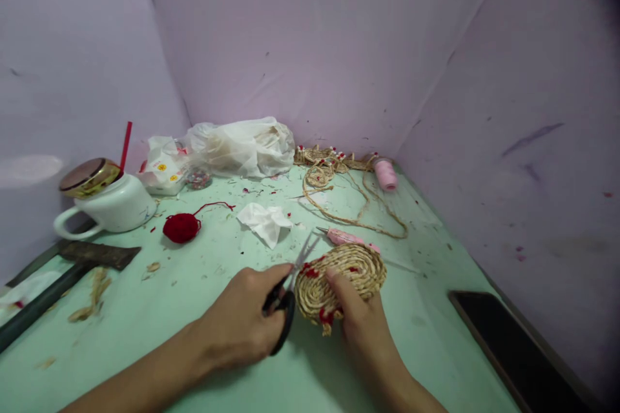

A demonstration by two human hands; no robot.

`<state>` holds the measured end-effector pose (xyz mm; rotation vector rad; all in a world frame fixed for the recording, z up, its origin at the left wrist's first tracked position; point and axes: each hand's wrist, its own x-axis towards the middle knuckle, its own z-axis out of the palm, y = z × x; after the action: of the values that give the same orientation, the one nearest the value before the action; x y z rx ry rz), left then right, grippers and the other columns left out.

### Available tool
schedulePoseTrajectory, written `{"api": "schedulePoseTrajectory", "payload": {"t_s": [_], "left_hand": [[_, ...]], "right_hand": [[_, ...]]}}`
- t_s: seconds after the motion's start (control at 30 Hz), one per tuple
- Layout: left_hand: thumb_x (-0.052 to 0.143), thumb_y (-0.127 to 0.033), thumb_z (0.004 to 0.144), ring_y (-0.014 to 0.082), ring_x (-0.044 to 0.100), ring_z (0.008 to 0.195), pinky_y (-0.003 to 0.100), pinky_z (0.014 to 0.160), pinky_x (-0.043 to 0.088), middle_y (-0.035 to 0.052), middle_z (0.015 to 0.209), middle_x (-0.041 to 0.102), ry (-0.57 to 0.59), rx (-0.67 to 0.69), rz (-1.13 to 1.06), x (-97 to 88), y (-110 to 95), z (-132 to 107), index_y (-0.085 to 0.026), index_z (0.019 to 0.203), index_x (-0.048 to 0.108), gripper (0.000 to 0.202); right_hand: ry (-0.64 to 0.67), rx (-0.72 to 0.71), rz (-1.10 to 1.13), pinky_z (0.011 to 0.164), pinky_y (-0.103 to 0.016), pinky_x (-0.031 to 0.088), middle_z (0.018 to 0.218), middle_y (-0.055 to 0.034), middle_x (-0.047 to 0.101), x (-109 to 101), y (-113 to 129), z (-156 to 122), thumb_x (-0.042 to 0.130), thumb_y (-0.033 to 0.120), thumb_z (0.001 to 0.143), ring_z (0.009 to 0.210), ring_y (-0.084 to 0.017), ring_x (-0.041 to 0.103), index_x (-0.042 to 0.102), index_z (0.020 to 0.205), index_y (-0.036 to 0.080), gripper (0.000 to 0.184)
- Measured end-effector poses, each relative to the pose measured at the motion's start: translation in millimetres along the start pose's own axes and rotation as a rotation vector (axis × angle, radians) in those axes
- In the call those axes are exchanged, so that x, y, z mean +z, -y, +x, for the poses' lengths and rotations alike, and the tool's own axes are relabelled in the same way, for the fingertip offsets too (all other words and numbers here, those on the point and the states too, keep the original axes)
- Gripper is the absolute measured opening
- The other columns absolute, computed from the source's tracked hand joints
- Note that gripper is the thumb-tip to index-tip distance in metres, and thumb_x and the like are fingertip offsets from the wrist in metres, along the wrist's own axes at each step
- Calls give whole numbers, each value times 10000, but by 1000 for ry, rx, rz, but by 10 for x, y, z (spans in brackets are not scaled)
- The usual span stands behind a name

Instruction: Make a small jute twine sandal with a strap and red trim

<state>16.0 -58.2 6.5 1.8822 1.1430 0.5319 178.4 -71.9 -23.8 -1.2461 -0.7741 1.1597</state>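
My left hand (249, 319) is closed round the black handles of a pair of scissors (289, 300), with a finger and thumb in the loops. The scissor blades point up and away, close to the left edge of a coiled straw coaster (361, 268). Red yarn stitches show on the coaster's left side and lower edge. Gripping the coaster is my right hand (361, 319), thumb on top and the other fingers hidden beneath. Just behind the coaster lies a pink-handled awl (341, 236), partly covered by it.
A red yarn ball (181, 228), white tissue (266, 222) and pink thread spool (385, 175) lie beyond my hands. Braided straw cord (356, 222) curls at the back. To the left are a white mug (119, 203) and a hammer (99, 253); a phone (513, 348) lies right.
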Motion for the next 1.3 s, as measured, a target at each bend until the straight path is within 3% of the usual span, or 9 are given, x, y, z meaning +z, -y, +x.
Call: {"api": "schedulePoseTrajectory", "payload": {"t_s": [0.07,0.13,0.23,0.37,0.5,0.67,0.93,1.13,1.3], "left_hand": [[467,-238,726,135,556,533,202,438,371,29,698,624,-77,-112,-247,-108,10,16,-128,1116,503,407],[452,-310,750,155,575,547,208,409,356,67,774,644,-177,-178,-327,-222,22,31,-110,1189,450,483],[480,-290,720,183,592,648,255,536,431,73,837,659,-246,-140,36,-313,20,28,-133,1176,508,483],[485,-222,664,235,595,867,343,775,449,74,1020,650,-143,13,497,-217,4,-17,-192,1255,468,591],[469,-238,678,257,592,883,377,768,460,106,1022,634,-49,59,615,-75,-12,-35,-172,1303,399,633],[473,-234,671,273,594,880,394,754,466,125,1024,625,-14,37,638,-20,-4,-27,-149,1326,350,672],[473,-169,672,259,607,867,368,742,471,119,1002,640,15,82,563,-11,80,-47,-147,1326,327,670],[466,-131,665,230,607,804,323,703,467,76,913,653,42,115,503,-46,58,-56,-191,1263,394,606],[479,-177,669,257,577,823,376,704,453,94,952,611,28,108,625,-75,-1,-49,-186,1313,337,660]], "right_hand": [[-22,33,103,652,-288,493,787,-32,678,-9,-13,36,623,314,685,709,-191,617,620,958,149,319],[-16,61,187,661,-281,494,825,-19,680,-16,-7,64,632,294,679,726,-182,623,577,1098,176,439],[-7,82,243,649,-274,495,829,-6,674,-22,29,80,641,281,676,706,-170,621,494,1225,200,574],[-11,70,247,674,-289,494,876,-33,673,-25,73,68,632,299,697,736,-181,623,480,1241,176,577],[24,7,193,735,-335,490,917,-62,674,-24,47,39,629,309,701,810,-213,623,532,1178,150,512],[53,-42,59,749,-333,488,860,-60,689,-34,-12,3,617,318,709,811,-216,623,631,984,143,326],[2,-92,-45,753,-333,479,850,-69,695,-52,53,-44,638,313,691,801,-223,618,649,854,137,239],[4,-68,37,742,-323,490,889,-60,691,-59,3,-15,628,327,708,830,-223,624,637,916,147,275],[65,-22,52,712,-320,502,865,-53,695,-53,14,-6,629,334,703,788,-214,635,634,922,151,285]]}}
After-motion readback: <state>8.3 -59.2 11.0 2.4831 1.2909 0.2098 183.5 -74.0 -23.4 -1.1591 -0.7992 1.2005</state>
